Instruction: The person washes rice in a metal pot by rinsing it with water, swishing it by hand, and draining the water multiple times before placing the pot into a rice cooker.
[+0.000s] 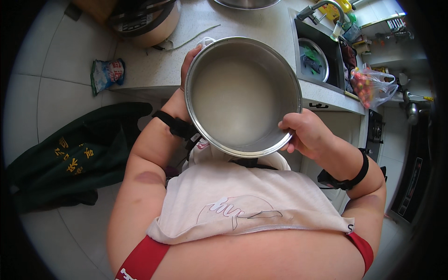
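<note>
A round metal pot (pixel 288 91) is held up in front of my body, at the counter's front edge. Cloudy whitish liquid (pixel 235 100) fills its lower part; the bottom cannot be made out. My left hand (pixel 189 65) grips the pot's outer left side, its fingers partly hidden behind the wall. A bit of white cloth (pixel 206 42) shows at those fingers, by the rim. On the near right, my right hand (pixel 305 133) pinches the rim, thumb on top and fingers curled beneath.
On the pale counter (pixel 154 70) stand a rice cooker (pixel 149 28) with its cord and a metal bowl (pixel 247 3). To the right is a sink (pixel 297 35) holding a basin (pixel 325 60), beside a bag of fruit (pixel 368 86). A dark green cloth (pixel 107 140) hangs left.
</note>
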{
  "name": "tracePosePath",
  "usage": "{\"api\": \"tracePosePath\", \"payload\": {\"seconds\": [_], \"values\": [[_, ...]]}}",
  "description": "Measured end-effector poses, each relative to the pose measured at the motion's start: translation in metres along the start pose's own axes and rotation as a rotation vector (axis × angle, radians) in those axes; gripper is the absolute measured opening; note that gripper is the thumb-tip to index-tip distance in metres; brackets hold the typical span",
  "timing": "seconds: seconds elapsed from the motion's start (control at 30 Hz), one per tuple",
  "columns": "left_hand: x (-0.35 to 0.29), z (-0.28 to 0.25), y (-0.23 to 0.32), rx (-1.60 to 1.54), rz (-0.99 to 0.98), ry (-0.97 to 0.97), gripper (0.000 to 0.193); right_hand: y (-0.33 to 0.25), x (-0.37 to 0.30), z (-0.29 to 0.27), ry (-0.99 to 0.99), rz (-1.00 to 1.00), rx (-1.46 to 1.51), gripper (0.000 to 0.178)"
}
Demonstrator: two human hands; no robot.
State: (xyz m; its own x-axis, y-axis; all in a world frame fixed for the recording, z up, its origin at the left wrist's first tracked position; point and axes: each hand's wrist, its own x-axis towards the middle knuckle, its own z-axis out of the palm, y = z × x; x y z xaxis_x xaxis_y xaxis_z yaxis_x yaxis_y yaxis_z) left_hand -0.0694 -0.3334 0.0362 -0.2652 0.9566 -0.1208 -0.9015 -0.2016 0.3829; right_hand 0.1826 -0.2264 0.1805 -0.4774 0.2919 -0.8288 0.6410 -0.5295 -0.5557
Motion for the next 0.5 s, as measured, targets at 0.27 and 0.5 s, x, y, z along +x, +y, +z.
{"api": "tracePosePath", "payload": {"seconds": [0.27, 0.5], "values": [[-0.036, -0.003, -0.052, -0.154, -0.118, 0.079, 0.037, 0.006, 0.005, 0.012, -0.061, -0.014, 0.102, 0.021], [-0.058, -0.011, -0.060, -0.207, -0.272, 0.075, 0.041, 0.003, 0.018, 0.025, -0.058, -0.118, 0.124, 0.027]]}}
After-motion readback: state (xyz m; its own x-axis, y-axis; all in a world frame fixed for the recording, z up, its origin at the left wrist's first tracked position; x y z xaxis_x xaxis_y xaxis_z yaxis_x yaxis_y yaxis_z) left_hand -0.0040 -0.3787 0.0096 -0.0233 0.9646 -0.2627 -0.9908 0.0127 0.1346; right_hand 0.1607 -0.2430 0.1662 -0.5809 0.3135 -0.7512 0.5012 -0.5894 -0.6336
